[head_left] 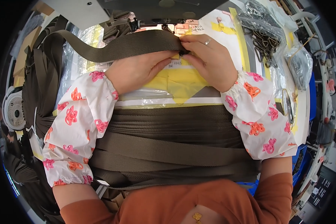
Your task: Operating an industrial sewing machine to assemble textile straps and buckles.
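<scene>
A long dark olive webbing strap arches across the work surface beneath the sewing machine head. Its right end, with a small dark piece, is between the fingers of my right hand, thumb and forefinger closed on it. My left hand grips the same strap from below, fingers pressed together near that end and partly hidden by it. Yellow sheets with handwriting lie under my hands. More straps are stacked in a broad layered bundle between my floral-sleeved forearms.
A clear bag of metal hooks or buckles and another plastic bag lie at right, with scissors below. Hanging straps and a white fan are at left; blue bins stand beyond my right arm.
</scene>
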The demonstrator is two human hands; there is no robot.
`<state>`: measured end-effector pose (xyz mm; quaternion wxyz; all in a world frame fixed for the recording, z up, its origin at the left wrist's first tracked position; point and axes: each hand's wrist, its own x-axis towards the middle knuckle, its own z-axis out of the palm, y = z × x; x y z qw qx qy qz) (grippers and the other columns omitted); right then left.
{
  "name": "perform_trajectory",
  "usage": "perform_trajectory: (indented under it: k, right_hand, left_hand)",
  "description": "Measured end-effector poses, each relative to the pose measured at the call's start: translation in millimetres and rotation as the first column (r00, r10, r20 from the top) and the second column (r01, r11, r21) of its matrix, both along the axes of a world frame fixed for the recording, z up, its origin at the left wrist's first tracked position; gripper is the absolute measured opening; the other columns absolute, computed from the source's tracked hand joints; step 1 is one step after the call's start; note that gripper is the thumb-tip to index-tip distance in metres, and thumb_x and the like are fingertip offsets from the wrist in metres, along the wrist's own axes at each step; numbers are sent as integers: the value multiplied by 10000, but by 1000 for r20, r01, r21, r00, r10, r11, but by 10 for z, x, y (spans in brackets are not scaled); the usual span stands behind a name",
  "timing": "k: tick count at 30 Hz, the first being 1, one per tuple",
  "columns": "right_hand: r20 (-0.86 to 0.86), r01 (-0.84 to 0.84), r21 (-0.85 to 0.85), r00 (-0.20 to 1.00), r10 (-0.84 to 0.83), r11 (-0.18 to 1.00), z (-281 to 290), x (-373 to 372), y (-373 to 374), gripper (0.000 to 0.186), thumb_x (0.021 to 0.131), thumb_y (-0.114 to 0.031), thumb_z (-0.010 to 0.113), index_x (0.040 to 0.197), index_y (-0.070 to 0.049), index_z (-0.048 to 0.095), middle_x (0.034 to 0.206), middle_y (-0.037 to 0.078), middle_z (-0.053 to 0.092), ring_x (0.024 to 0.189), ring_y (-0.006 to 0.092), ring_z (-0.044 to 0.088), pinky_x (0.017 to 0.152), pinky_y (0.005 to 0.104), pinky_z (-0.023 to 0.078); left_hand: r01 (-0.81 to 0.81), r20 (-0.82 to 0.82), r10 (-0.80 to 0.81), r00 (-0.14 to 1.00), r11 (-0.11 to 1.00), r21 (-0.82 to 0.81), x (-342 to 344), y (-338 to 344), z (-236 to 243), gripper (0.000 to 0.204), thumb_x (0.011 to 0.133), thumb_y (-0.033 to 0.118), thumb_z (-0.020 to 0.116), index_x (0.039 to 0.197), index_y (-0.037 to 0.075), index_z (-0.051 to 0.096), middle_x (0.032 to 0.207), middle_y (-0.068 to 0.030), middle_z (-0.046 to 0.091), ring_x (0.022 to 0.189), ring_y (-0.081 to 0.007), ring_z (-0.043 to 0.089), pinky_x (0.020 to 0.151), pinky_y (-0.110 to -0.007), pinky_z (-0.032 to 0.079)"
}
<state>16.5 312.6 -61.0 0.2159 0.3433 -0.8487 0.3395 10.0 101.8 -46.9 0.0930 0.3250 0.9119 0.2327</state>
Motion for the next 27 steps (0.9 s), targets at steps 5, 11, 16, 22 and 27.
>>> perform_trajectory:
  k: [5,11,16,22,27]
  right_hand:
    - [-97,26,122,995,-14,992,17,-5,-43,232,684,-14,596,914,7,612,967,103,612,871,257,576,728,318,488]
    - [-250,161,427,967,-55,890,197,85,-165,227,658,-62,539,845,54,599,906,117,588,820,232,534,697,308,455]
    - [-174,145,437,982,-74,888,147,106,-154,260,674,-72,547,911,23,594,1003,97,561,894,223,513,740,307,427]
    - [-145,153,402,984,-103,903,157,78,-70,278,688,-82,554,956,-22,600,1067,52,548,935,205,503,769,309,411]
    - [-135,122,379,988,-76,917,143,93,-50,292,675,-61,567,961,-24,617,1074,46,590,941,220,533,775,322,418]
  left_hand:
    - [15,-136,-14,991,1000,8,-10,25,27,259,890,293,441,1091,176,554,856,-87,632,745,-287,616,599,-369,500]
    - [298,-680,-200,705,954,28,103,85,134,124,685,109,556,784,37,542,744,-48,545,714,-206,593,588,-317,494]
    - [244,-718,-145,681,969,36,-8,-28,28,293,655,79,597,942,21,612,966,-87,610,920,-224,573,810,-338,471]
    - [309,-613,-235,754,951,16,-190,-32,1,282,676,86,595,956,63,625,1016,-54,613,877,-200,565,787,-311,464]
    - [347,-569,-299,766,937,-25,-216,-41,59,290,677,84,591,965,80,617,1086,-42,585,892,-207,550,816,-318,442]
